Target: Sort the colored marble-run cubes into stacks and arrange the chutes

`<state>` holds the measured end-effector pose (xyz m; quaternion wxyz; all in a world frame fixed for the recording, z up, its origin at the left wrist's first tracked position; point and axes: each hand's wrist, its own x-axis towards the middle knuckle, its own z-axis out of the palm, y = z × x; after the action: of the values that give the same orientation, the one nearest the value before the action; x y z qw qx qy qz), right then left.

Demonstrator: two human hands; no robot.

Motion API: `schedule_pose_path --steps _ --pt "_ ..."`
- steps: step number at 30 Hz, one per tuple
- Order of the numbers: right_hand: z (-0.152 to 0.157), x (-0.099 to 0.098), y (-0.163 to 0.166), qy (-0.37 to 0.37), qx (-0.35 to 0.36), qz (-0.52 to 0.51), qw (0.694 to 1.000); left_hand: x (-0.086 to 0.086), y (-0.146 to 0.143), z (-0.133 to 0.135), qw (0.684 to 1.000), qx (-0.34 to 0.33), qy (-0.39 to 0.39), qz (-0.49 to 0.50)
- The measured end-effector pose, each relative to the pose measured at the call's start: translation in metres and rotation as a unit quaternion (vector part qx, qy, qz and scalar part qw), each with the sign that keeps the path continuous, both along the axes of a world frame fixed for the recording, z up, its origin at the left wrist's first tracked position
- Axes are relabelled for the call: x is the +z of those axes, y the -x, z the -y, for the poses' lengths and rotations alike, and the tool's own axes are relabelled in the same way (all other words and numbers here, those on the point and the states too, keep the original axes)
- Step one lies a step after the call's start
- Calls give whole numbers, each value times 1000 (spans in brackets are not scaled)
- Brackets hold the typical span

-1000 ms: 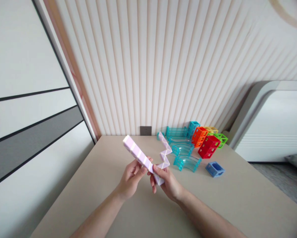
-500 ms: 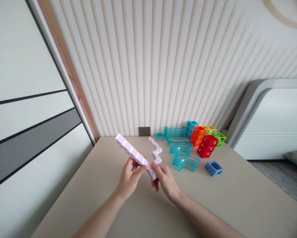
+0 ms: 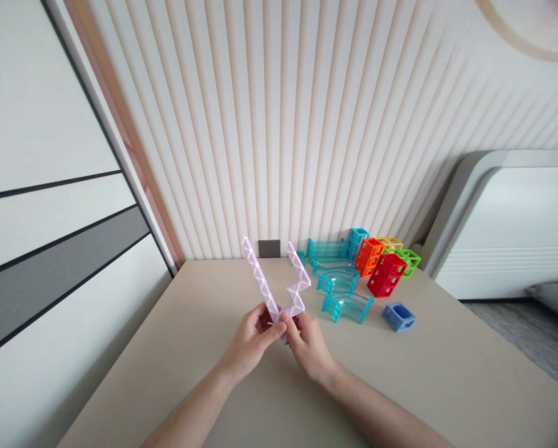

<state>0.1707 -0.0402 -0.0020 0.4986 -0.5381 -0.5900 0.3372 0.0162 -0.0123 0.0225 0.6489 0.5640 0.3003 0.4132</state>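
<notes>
A lilac snake puzzle [image 3: 260, 278] with pale edges is held up above the table between both hands. One straight arm of it rises to the upper left; the other arm zigzags upward on the right. My left hand [image 3: 251, 339] is closed round the lower end of the straight arm, thumb pointing right. Pinching the bottom of the zigzag part is my right hand [image 3: 310, 348], its thumb against the puzzle. The two thumbs nearly meet, and the fingers hide the puzzle's lowest segments.
Clear teal curved track pieces [image 3: 348, 307] lie right of my hands on the beige table [image 3: 204, 386]. Beyond them stand a red block [image 3: 387, 275], an orange block [image 3: 369, 256] and green frames [image 3: 408, 261]. A blue block [image 3: 399, 316] sits nearer. A ribbed wall with a socket [image 3: 269, 249] bounds the back.
The straight arm of the puzzle has swung more upright, and the zigzag part has turned and risen. My hands have come closer together, with the thumbs now almost touching.
</notes>
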Motion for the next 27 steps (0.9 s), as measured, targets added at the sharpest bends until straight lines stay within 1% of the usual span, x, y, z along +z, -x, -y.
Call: schedule_pose_path --steps 3,7,11,13,15,17,19,21,24,25,27 --pt "-1 9 -3 -1 -9 -6 1000 2 1 0 999 24 -24 -27" --pt "0 20 -4 -1 5 -31 1000 1 4 -2 994 55 -74 -58" --pt "-1 21 -3 19 17 -76 997 -2 5 0 987 81 -119 -67" --pt "-4 19 -4 25 12 -90 996 -4 7 1 980 88 -160 -84" --pt "-8 16 -5 36 2 -109 993 -5 9 2 966 70 -228 -101" --pt "-10 15 -5 49 5 -128 990 -4 11 3 947 35 -301 -105" --pt "-11 16 -4 60 21 -139 988 -2 13 4 933 12 -346 -100" --pt "-9 17 -2 53 28 -144 988 1 13 5 928 16 -360 -89" --pt "-5 17 0 0 5 -139 990 3 8 9 932 61 -350 -71" --pt "-4 16 0 -20 -12 -135 991 2 6 9 938 79 -331 -71" --pt "-2 14 -1 -48 -44 -119 991 -1 0 10 957 104 -260 -80"
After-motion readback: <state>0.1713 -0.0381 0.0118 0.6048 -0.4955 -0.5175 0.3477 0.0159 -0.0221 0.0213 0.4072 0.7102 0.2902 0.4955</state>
